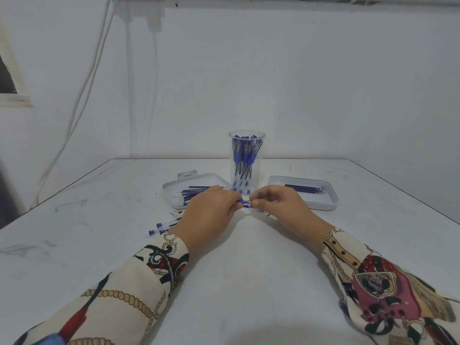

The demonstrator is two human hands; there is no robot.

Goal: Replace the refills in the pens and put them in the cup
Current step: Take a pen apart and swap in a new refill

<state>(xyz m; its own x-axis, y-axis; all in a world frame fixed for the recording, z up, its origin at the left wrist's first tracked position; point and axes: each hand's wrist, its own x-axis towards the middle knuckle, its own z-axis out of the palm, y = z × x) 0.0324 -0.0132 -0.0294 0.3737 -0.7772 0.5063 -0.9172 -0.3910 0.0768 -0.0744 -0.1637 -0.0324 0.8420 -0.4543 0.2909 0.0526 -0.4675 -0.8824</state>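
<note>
A clear cup [246, 163] full of several blue pens stands at the table's middle back. In front of it my left hand [209, 217] and my right hand [281, 207] meet, both pinching a blue pen [245, 203] held level between their fingertips; most of the pen is hidden inside the hands. A white tray [174, 192] left of the cup holds several blue refills and pens. A second white tray [321, 206] right of the cup holds several dark refills [305, 188]. Loose pens [161, 226] lie on the table left of my left wrist.
The white table [249, 270] ends at a wall just behind the cup. White cables [82, 100] hang down the wall at the left. Patterned sleeves cover both forearms near the front edge.
</note>
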